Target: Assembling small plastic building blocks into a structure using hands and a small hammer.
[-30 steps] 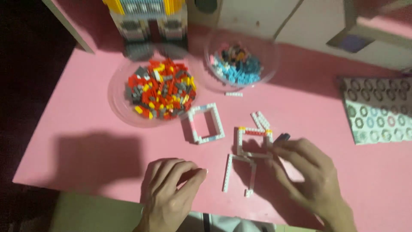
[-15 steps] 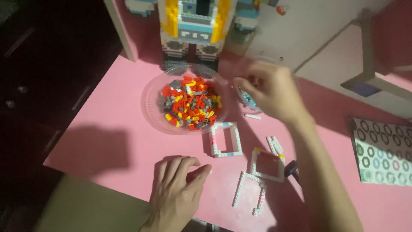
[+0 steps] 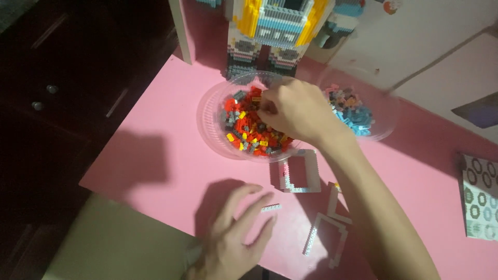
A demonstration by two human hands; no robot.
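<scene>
The right hand (image 3: pixel 293 111) reaches into the clear bowl (image 3: pixel 210 122) of red, yellow and grey bricks (image 3: pixel 244 129), fingertips pinched down among them; whether the grip has closed on a brick I cannot tell, as the fingers hide it. The left hand (image 3: pixel 233 236) rests on the pink tabletop (image 3: pixel 161 161), fingers spread and released, just beside a small white strip (image 3: pixel 271 208). A white square frame (image 3: pixel 300 173) lies below the bowl. A second bowl of blue bricks (image 3: pixel 360 119) sits to the right, a brick tower (image 3: pixel 277 31) behind.
</scene>
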